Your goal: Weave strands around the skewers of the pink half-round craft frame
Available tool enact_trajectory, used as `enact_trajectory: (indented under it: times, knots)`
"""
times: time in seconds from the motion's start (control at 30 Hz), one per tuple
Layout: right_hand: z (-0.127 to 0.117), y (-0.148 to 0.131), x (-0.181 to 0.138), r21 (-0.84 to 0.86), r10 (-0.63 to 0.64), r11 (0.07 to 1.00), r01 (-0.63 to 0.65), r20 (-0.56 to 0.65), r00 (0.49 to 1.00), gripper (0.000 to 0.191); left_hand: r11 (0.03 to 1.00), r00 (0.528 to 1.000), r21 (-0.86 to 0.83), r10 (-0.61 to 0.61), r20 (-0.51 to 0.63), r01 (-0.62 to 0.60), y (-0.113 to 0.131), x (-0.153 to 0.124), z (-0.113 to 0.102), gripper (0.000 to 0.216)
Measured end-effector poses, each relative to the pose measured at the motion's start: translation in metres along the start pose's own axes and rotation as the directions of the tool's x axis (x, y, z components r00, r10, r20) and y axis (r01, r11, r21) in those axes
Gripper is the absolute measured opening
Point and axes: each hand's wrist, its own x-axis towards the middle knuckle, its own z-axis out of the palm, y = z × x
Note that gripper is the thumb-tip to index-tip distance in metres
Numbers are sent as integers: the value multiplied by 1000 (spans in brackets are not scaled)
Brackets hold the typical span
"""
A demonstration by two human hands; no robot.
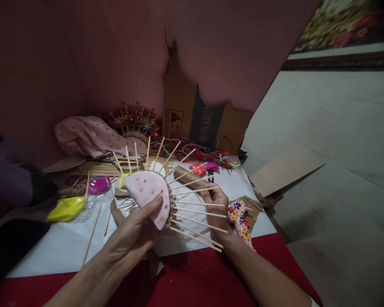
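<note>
My left hand (136,230) grips a half-circle piece (149,194) covered in pale pink cloth with red spots, its thumb pressed on the front. Thin wooden sticks (200,213) fan out from the curved edge, and brown twine runs around their bases. Behind the sticks, my right hand (217,209) is closed, its fingers at the right end of a roll of brown twine (185,175). Some of its fingers are hidden by the sticks. A flower-patterned cloth shape (241,219) lies to the right of this hand.
Yellow (67,209) and magenta (99,184) packets lie at left, near a dark flat object (16,247). Behind are spotted cloth (86,136), a decorated stick arch (134,121), coloured strands (217,155) and torn cardboard (182,98). The table's right edge borders the tiled floor (339,204).
</note>
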Motion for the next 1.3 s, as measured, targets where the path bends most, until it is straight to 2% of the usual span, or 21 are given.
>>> enact_trajectory:
  times: [0.2, 0.37, 0.5, 0.6, 0.73, 0.87, 1.0, 1.13, 1.3]
  knots:
    - [-9, -7, -10, 184, -116, 977, 108, 31, 993, 15, 998, 996, -6, 65, -55, -66, 8, 5, -2, 17]
    - [-5, -13, -13, 209, -246, 948, 242, -4, 969, 21, 990, 990, 0, 138, -40, -138, 8, 10, -6, 21]
    - [-5, -16, -12, 196, -266, 946, 259, 13, 964, 20, 990, 988, 43, 139, -67, -136, 7, 14, -9, 19]
    - [-6, -14, -10, 224, -225, 950, 218, 5, 974, 20, 988, 986, 70, 141, -91, -134, 5, 16, -11, 18]
    - [-8, -6, -5, 291, -59, 955, 51, 19, 998, 20, 994, 993, 28, 103, -64, -101, 4, 13, -9, 17]
    - [-5, 4, -1, 190, 63, 979, -75, 66, 996, 21, 999, 999, 8, 34, -41, -34, 3, 5, -6, 24]
    - [5, 12, -1, 60, 73, 995, -78, 83, 994, 27, 997, 996, -12, -76, 40, 76, -3, -4, -4, 19]
    - [12, 17, -4, -36, 84, 996, -81, 108, 991, 27, 978, 960, 43, -209, 184, 205, -13, -12, -4, 18]
    - [14, 18, -6, -90, 86, 993, -71, 171, 981, 26, 980, 944, 48, -201, 262, 195, -21, -16, -6, 33]
